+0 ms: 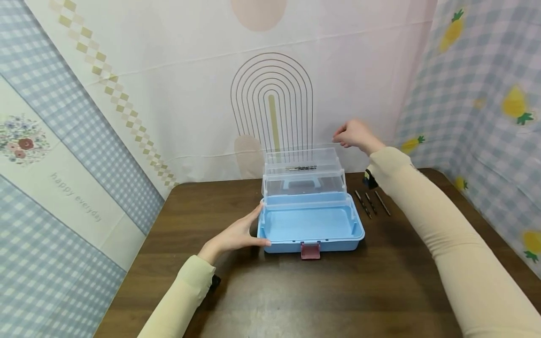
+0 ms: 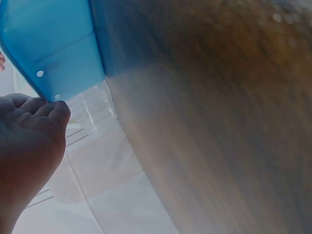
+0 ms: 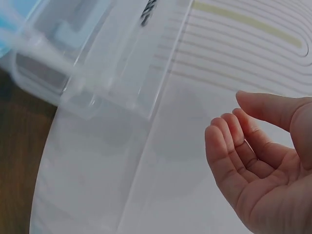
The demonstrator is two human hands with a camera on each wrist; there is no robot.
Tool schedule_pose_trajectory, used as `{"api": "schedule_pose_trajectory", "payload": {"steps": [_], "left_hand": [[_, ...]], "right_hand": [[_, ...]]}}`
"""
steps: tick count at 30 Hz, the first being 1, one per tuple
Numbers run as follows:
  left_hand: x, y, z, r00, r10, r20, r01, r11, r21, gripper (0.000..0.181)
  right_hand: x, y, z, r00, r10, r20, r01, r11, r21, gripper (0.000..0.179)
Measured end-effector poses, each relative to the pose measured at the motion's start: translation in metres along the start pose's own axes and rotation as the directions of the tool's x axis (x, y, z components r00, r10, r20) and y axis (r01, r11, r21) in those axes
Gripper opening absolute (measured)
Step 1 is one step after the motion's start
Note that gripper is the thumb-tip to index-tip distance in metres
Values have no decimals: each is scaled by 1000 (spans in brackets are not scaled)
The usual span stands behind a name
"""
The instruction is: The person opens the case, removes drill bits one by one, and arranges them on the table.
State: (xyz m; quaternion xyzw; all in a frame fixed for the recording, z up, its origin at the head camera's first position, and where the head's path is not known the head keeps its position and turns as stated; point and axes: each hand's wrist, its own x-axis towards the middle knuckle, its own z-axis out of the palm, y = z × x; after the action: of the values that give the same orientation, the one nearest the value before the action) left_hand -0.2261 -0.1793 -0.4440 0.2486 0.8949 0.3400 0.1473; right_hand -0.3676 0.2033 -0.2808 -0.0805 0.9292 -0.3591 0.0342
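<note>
At centre, the left hand [image 1: 235, 234] is gripping the blue box [image 1: 310, 224]; the right hand [image 1: 357, 135] (empty, loosely curled) is hovering upper right of centre — loading seems underway, next probably needing a drill bit [image 1: 371, 203] from mid-right.

The left hand [image 1: 236, 234] spreads at the left of the blue box [image 1: 334, 246], thumb touching its front. The right arm [image 1: 439, 230] stretches out, the right hand [image 1: 356, 134] raised beyond its right rear, fingers loosely curled.
</note>
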Motion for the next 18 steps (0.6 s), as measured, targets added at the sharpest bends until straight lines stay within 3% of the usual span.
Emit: {"api": "schedule_pose_trajectory", "payload": {"steps": [9,18], "left_hand": [[1,0,-2,1000,1,4,-1,1000,9,121],[0,0,-3,1000,-2,10,1,1000,14,120]], "right_hand": [[12,-14,17,1000,-16,13,16,1000,-19,27],[20,-18,32,994,-32,106,40,997,-68,29]]}}
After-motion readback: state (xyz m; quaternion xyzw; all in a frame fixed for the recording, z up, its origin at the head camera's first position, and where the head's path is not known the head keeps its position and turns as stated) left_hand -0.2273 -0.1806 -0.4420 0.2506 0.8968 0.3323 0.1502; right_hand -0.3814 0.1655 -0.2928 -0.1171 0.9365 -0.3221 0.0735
